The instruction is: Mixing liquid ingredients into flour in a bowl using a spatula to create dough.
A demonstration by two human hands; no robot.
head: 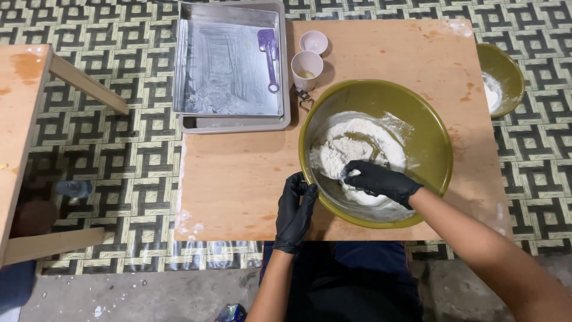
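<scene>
Item: large round olive-green bowl (417,128), glossy, on a worn orange-brown tabletop (238,173). Contents: white flour (351,146), powdery and clumped, lying under and just beyond the right hand (381,182); its black-gloved fingers (357,173) curled loosely into the flour. Left hand (296,209), gloved, fingers (298,185) closed on the bowl's near rim. Beyond the fingers: rectangular metal tray (229,65), floured; purple plastic scoop (269,56); two pale cups (307,65).
</scene>
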